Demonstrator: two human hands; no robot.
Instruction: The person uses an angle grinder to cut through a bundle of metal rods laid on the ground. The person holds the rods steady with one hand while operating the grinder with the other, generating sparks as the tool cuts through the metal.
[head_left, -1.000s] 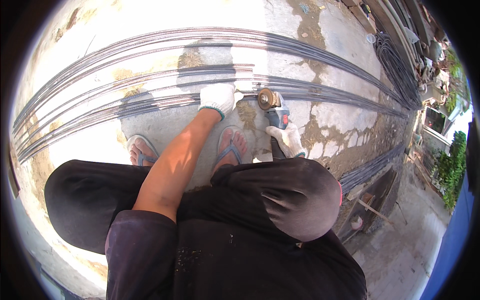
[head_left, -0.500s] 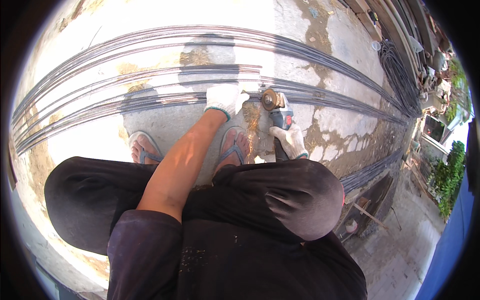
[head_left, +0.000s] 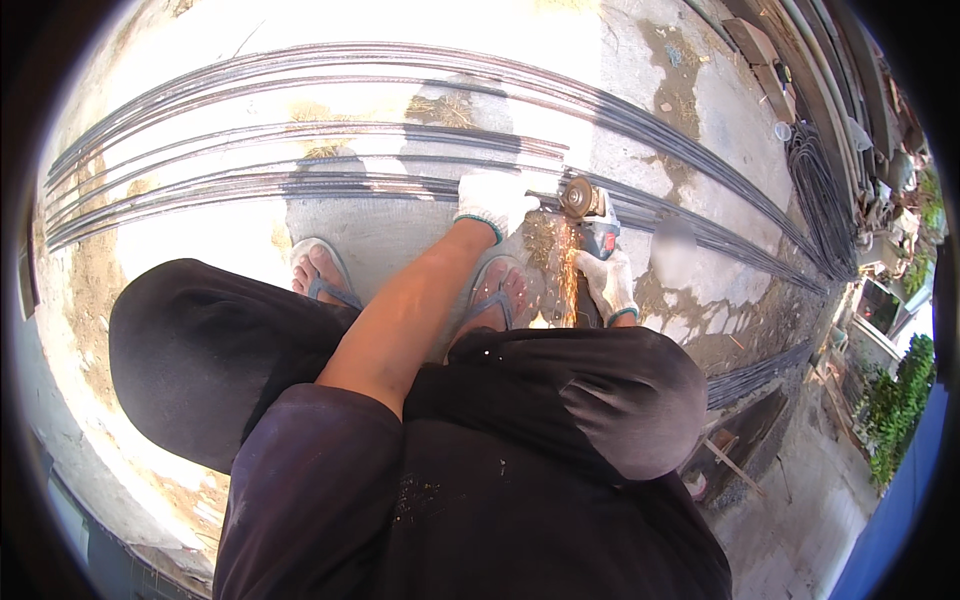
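Left hand (head_left: 493, 203), gloved, presses closed on the rods (head_left: 300, 185) lying across the concrete floor (head_left: 380, 240); right hand (head_left: 607, 285) grips the grinder (head_left: 590, 215), disc seemingly touching a rod; sparks (head_left: 568, 275) fall beside the sandalled foot (head_left: 495, 295).

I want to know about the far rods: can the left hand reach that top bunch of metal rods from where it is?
Probably yes. The left hand presses the near rods, nothing lies between it and the far bundle, though the squatting person would likely have to lean forward.

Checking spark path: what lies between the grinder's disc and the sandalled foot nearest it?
In the head view, only bare concrete crossed by falling sparks, between the disc and the foot.
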